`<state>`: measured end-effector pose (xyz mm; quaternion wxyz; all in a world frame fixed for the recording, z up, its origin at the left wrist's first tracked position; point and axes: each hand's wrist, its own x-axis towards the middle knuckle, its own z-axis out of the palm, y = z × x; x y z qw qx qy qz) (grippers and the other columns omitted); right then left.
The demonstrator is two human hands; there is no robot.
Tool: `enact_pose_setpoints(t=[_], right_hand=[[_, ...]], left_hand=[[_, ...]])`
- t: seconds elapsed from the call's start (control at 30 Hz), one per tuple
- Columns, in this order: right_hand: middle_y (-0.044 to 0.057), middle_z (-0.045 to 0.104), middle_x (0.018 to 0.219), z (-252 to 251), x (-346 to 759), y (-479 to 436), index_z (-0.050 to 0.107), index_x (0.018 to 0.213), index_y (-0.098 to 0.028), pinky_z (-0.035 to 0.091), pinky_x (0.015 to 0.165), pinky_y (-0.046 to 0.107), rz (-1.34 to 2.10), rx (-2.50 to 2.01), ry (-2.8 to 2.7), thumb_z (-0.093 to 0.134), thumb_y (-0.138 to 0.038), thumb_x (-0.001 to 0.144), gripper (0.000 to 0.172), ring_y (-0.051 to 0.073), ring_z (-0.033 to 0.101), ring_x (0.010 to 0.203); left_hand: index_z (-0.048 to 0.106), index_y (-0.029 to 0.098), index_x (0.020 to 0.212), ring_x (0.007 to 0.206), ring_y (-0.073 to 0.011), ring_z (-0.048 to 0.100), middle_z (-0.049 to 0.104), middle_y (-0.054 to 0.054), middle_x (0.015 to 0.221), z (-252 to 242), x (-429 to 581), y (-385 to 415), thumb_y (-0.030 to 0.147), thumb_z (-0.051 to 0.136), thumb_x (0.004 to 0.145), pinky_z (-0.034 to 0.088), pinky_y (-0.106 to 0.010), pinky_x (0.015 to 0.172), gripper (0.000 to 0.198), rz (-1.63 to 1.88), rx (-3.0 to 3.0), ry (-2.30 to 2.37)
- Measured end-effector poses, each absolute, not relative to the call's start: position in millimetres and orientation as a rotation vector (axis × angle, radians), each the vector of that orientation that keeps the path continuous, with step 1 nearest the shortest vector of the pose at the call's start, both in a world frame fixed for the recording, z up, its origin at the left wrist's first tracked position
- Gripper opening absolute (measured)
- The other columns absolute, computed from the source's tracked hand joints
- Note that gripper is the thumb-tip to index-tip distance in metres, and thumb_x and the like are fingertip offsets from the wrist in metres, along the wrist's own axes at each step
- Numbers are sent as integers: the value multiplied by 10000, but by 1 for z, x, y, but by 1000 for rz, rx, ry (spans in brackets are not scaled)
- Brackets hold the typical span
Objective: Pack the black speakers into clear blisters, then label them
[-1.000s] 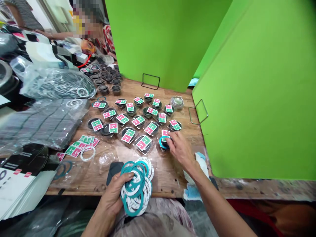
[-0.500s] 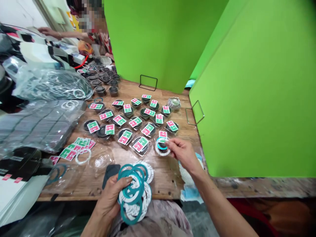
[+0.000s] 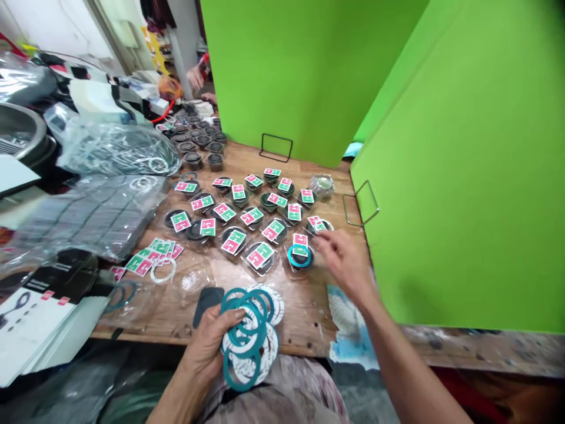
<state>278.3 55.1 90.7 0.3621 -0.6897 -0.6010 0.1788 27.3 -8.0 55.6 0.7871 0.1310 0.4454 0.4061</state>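
Left hand (image 3: 205, 347) bunches teal-and-white rings (image 3: 266, 347) tight at six o'clock, while the open, empty right hand (image 3: 344, 262) hovers at three o'clock of a teal ring (image 3: 289, 255).

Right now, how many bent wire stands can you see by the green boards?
2. One wire stand sits at the foot of the far green board; the other wire stand sits at the foot of the right green board. More could be hidden behind the boards.
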Motion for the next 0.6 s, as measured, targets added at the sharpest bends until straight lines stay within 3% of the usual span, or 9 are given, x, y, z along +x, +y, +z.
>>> enact_pose_setpoints(t=[0.13, 0.2, 0.33, 0.47, 0.6], right_hand=[[-19, 579, 675, 86, 228, 17, 627, 754, -170, 361, 564, 209, 1273, -1415, -1673, 585, -358, 785, 194, 99, 488, 627], [-33, 533, 611, 83, 221, 13, 585, 680, -156, 344, 531, 197, 1453, -1369, -1552, 576, -344, 778, 213, 82, 453, 582], [-41, 500, 556, 86, 235, 31, 562, 636, -152, 313, 473, 191, 1343, -1441, -1367, 587, -377, 737, 247, 66, 406, 512], [-64, 463, 460, 91, 252, 73, 576, 714, -168, 283, 403, 193, 1150, -1551, -1238, 563, -429, 728, 262, 69, 378, 409], [-52, 530, 497, 90, 249, 119, 593, 697, -172, 297, 382, 189, 1118, -1619, -1283, 536, -271, 700, 115, 73, 430, 390]], left_hand=[[667, 88, 638, 451, -96, 546, 642, -31, 554, 58, 34, -8, 214, 801, 549, 450, -193, 465, 204, 833, 364, 986], [682, 89, 677, 475, -107, 562, 656, -42, 579, 59, 35, -7, 218, 800, 553, 461, -200, 481, 215, 825, 389, 972], [677, 96, 657, 472, -103, 556, 648, -35, 568, 58, 30, -6, 222, 811, 534, 454, -201, 480, 221, 854, 350, 957], [638, 109, 591, 428, -78, 504, 606, 1, 516, 49, 21, -6, 227, 820, 513, 420, -192, 452, 230, 893, 246, 968], [625, 108, 584, 428, -79, 496, 595, -1, 506, 42, 16, -9, 219, 808, 532, 406, -192, 448, 221, 879, 241, 969]])
